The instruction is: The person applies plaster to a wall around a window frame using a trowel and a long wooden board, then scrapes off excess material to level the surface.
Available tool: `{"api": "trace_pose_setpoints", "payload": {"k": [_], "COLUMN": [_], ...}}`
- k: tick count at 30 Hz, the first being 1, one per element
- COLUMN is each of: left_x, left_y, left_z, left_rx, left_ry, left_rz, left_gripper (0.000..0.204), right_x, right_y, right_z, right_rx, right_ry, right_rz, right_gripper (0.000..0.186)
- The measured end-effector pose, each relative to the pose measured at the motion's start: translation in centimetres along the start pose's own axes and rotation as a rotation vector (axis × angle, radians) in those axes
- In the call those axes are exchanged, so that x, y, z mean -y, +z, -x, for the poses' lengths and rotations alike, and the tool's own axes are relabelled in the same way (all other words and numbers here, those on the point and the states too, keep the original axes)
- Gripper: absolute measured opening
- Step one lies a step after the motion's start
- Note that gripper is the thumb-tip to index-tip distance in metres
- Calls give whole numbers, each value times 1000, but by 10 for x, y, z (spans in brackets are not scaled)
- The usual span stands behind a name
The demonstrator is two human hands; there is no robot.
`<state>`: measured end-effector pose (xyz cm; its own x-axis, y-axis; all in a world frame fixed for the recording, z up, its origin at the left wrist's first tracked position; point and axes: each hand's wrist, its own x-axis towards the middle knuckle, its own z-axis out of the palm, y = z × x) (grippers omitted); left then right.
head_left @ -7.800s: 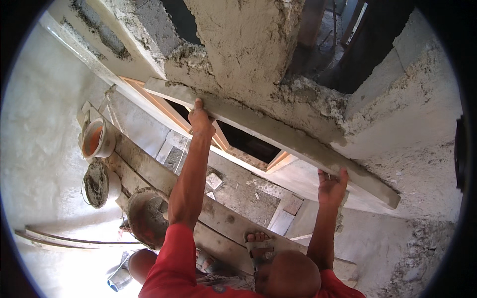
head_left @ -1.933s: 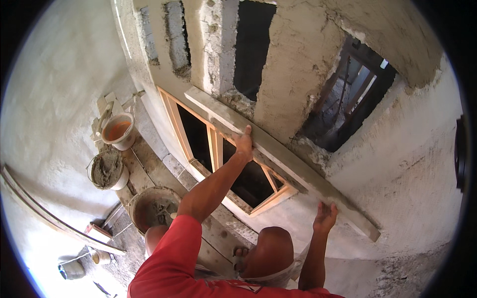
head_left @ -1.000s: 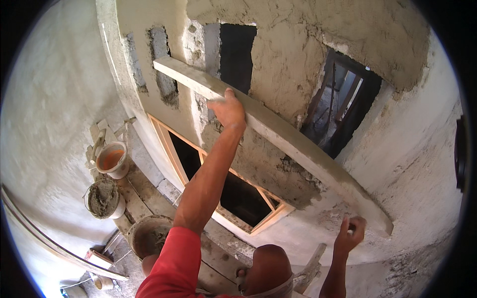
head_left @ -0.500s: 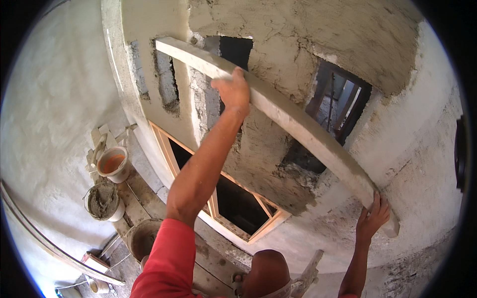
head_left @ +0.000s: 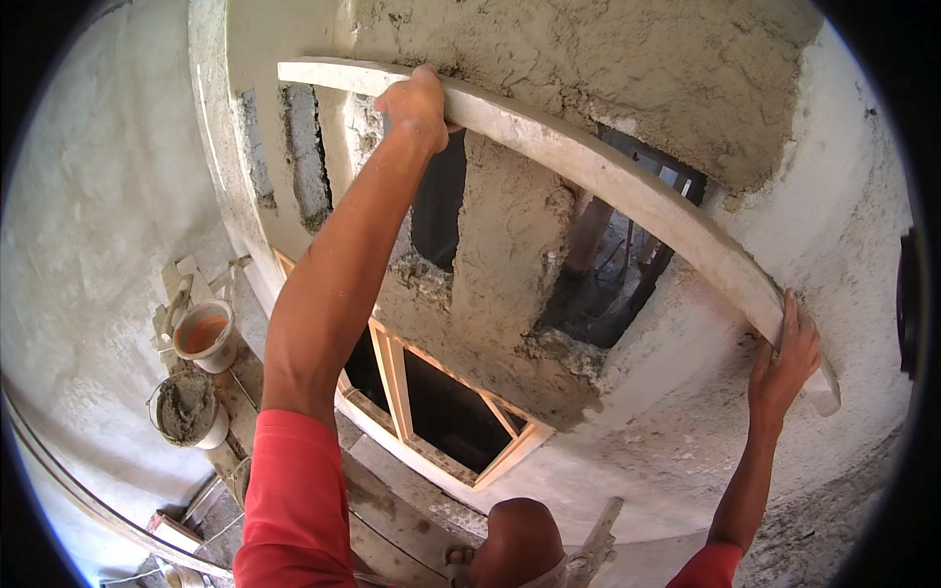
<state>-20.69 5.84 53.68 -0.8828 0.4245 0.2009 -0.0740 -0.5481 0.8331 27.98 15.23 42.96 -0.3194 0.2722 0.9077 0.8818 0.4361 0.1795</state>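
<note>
I hold a long, pale screed bar (head_left: 600, 169) across the upper wall, its left end higher than its right. Toward the left end, my left hand (head_left: 416, 106) is closed around the bar. Near the lower right end, my right hand (head_left: 787, 348) grips it with the fingers over its upper edge. The bar lies on or close to a rough, damp-looking mortar coat (head_left: 520, 225) and crosses the tops of two dark wall openings. Whether it touches the mortar all along cannot be seen.
Below the openings sits a wooden window frame (head_left: 397, 382). At left, a bucket with orange inside (head_left: 208, 333) and a bucket of grey mortar (head_left: 186, 410) stand on planks. My bent knee (head_left: 524, 544) shows at the bottom. Narrow slots (head_left: 306, 152) cut the wall at upper left.
Both hands have moved the screed bar up the wall, its right end rising most, so it lies less steeply. More of the two openings shows beneath it.
</note>
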Motion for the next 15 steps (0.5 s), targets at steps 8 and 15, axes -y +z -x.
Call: {"api": "trace_pose_setpoints", "payload": {"k": [8,15], "left_x": [-38,-37], "left_y": [12,15], "left_z": [-2,-15], "left_rx": [-91,-61], "left_ry": [5,-3], "left_rz": [24,90], "left_gripper": [39,40], "right_x": [0,-10], "right_y": [-22,-24], "right_z": [-52,-75], "right_rx": [-82,-122], "right_ry": [-66,-110], "right_rz": [-45,-14], "right_gripper": [73,78]}}
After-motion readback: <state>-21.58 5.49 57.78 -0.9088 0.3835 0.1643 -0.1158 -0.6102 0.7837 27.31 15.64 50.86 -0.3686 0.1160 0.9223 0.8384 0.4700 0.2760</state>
